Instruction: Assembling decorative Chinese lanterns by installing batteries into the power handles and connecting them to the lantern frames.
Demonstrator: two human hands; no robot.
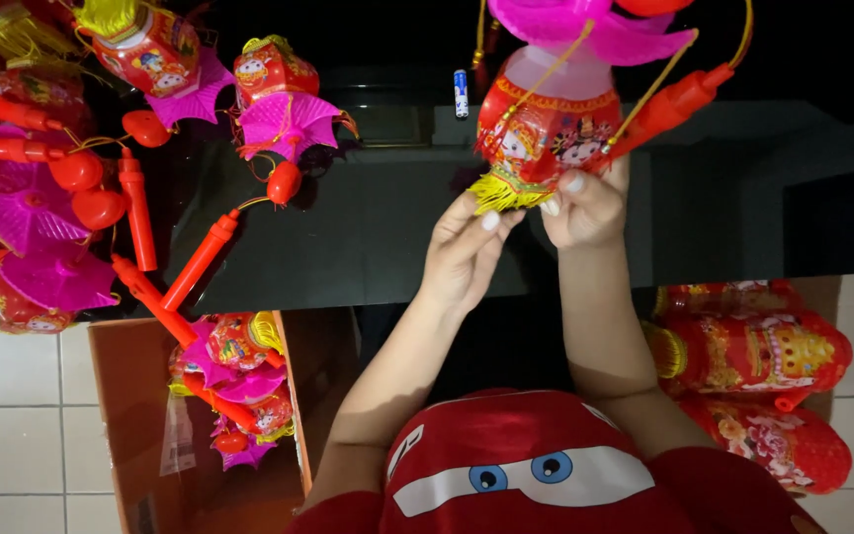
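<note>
A glossy black bench (368, 227) fills the upper part of the view, and pale square floor tiles (12, 415) run below its near edge. Both hands are raised over the bench. The right hand (585, 203) has its grip closed on the lower rim of a red toy lantern (546, 124) with a yellow fringe, a pink petal top and a red stick handle. The left hand (467, 252) touches the fringe with its fingertips, fingers loosely apart, not clamped. A small battery (461, 94) lies on the bench behind the lantern. More lanterns (61, 148) crowd the bench's left side. A cardboard box (111, 415) on the floor holds others, and bagged red lanterns (753, 386) lie at the right.
</note>
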